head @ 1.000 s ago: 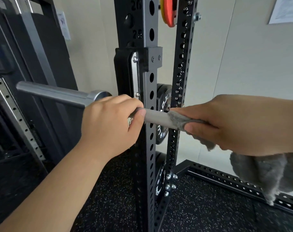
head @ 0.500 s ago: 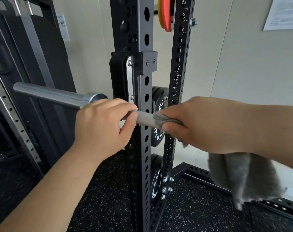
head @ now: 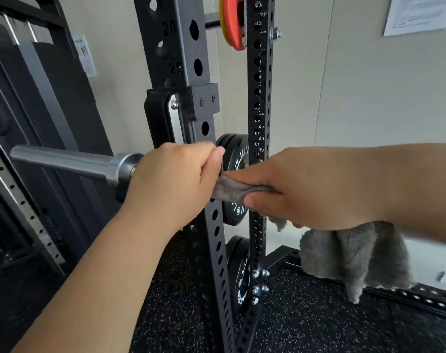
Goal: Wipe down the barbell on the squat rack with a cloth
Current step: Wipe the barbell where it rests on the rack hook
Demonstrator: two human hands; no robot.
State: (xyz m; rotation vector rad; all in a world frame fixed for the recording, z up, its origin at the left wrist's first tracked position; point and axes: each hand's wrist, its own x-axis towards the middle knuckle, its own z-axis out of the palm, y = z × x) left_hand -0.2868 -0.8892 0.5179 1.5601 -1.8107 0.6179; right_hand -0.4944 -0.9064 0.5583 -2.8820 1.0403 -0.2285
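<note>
The steel barbell (head: pixel 64 159) lies across the black squat rack upright (head: pixel 191 72), its sleeve sticking out to the left. My left hand (head: pixel 171 179) grips the bar shaft just inside the collar. My right hand (head: pixel 301 187) holds a grey fluffy cloth (head: pixel 232 190) wrapped round the shaft, right up against my left hand. The shaft between the two hands is hidden. The loose rest of the cloth hangs below my right forearm.
A black J-hook (head: pixel 166 115) sits on the upright above the bar. A second perforated post (head: pixel 261 98) stands behind, with black weight plates (head: pixel 236 159) and an orange plate (head: pixel 233 21) stored on it. The rack's base rail (head: pixel 420 299) crosses the speckled rubber floor at right.
My right hand has slid the cloth leftward along the shaft until it meets my left hand; the bare stretch of bar between them is now covered.
</note>
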